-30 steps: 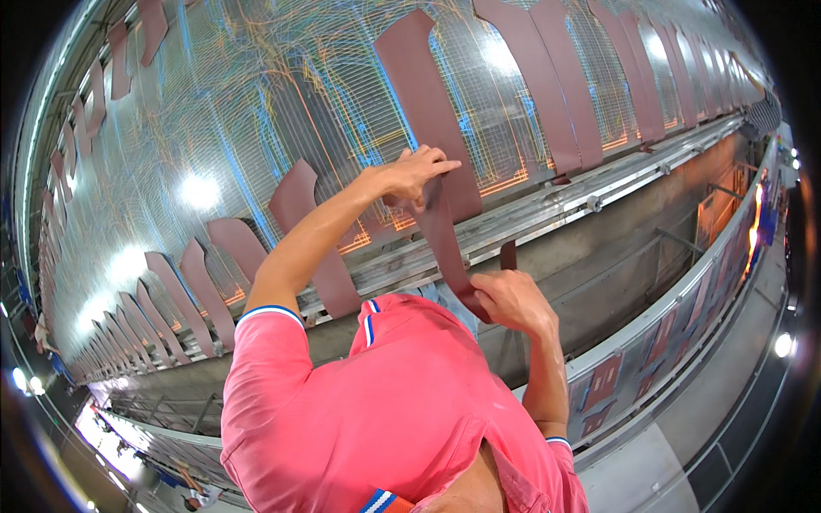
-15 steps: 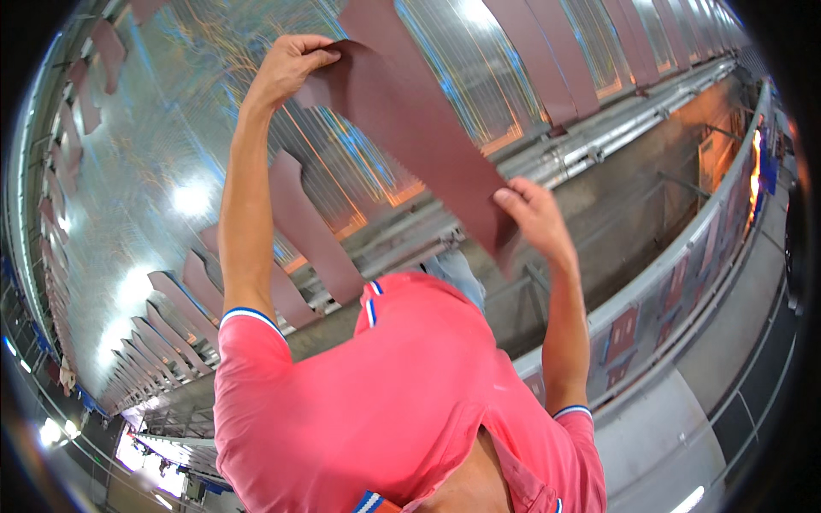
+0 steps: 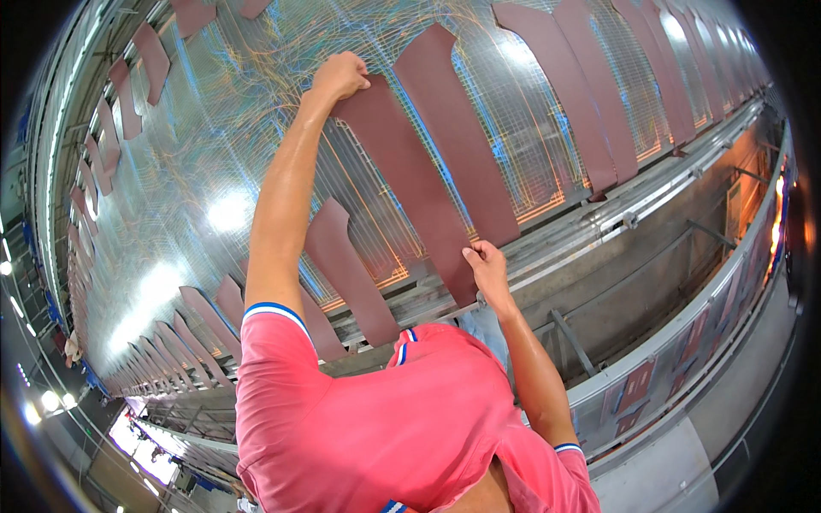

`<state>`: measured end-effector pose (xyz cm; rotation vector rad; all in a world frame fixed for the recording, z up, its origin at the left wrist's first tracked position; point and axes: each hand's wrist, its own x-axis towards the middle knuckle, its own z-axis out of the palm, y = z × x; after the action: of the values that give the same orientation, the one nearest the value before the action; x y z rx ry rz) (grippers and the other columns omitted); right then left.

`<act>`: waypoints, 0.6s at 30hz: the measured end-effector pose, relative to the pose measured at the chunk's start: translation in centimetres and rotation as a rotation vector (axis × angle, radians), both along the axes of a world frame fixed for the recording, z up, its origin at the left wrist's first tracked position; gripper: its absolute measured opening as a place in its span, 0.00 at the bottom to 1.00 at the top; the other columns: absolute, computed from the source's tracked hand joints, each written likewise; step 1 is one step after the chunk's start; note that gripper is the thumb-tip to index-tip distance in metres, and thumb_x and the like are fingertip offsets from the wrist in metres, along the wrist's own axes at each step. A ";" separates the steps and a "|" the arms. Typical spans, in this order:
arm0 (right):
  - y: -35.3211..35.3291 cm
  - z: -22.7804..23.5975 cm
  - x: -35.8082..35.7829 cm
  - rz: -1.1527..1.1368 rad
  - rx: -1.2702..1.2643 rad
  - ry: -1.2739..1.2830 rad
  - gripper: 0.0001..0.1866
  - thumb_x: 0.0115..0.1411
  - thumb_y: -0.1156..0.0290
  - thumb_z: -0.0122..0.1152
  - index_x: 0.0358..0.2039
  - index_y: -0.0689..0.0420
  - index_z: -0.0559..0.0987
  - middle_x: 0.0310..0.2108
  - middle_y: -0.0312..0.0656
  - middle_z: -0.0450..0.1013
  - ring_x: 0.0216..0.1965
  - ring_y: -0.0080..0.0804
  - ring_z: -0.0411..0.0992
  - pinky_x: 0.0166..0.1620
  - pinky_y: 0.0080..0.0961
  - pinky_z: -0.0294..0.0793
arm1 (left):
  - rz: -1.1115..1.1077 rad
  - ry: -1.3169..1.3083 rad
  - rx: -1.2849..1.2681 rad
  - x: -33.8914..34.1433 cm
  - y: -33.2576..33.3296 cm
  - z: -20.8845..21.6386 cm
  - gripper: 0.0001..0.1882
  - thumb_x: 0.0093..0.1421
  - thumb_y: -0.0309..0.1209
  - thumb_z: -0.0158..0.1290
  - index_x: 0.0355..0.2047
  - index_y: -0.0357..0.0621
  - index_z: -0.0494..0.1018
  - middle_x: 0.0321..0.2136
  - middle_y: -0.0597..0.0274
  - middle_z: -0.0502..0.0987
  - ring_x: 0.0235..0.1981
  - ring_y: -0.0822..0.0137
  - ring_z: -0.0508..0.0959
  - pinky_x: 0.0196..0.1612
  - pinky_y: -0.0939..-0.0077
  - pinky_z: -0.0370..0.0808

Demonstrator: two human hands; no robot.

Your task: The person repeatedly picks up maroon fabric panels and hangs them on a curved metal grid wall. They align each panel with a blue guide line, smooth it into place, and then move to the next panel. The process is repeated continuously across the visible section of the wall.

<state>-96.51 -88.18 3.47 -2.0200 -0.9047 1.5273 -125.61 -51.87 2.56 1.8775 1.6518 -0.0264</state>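
A long brown fabric panel lies stretched along the metal table, which is marked with blue and orange lines. My left hand pinches its far end at the upper left corner. At the near end, my right hand pinches the right edge, close to the table's front rail. Just to the right, a second brown panel lies flat, a narrow strip of blue lines showing between the two. Another brown panel, on the left, reaches over the front edge.
Paired brown panels continue along the metal table to the right. Smaller brown pieces line its far side. A metal rail runs along the front edge. Below right, a curved barrier carries more brown pieces.
The panel, lifted and curled before, is now laid flatter on the table. My right hand has come left and lower with its near end. The view has shifted too.
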 end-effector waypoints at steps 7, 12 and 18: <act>-0.3 0.4 -0.2 -0.060 -0.033 0.010 0.10 0.62 0.69 0.60 0.34 0.65 0.80 0.22 0.32 0.71 0.26 0.16 0.64 0.31 0.21 0.66 | 0.127 -0.220 -0.084 0.7 0.5 -1.3 0.12 0.52 0.34 0.65 0.34 0.41 0.82 0.29 0.57 0.82 0.29 0.63 0.79 0.36 0.64 0.73; -0.9 -0.4 -0.5 -0.207 0.004 0.083 0.12 0.63 0.68 0.59 0.33 0.66 0.80 0.23 0.30 0.70 0.27 0.16 0.63 0.31 0.19 0.64 | 0.204 -0.330 -0.135 0.6 1.2 -0.5 0.10 0.54 0.35 0.63 0.32 0.41 0.83 0.28 0.59 0.82 0.30 0.68 0.78 0.38 0.69 0.74; 0.2 -0.1 -0.9 -0.197 0.010 0.034 0.12 0.64 0.68 0.59 0.32 0.66 0.80 0.21 0.29 0.67 0.26 0.15 0.61 0.29 0.21 0.63 | 0.189 -0.224 -0.084 0.0 1.6 -2.3 0.09 0.51 0.40 0.65 0.28 0.50 0.84 0.26 0.64 0.83 0.30 0.66 0.81 0.43 0.64 0.74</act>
<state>-97.37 -87.99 3.33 -2.0042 -0.6756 1.4419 -125.57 -50.29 0.24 1.5935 1.6379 0.1842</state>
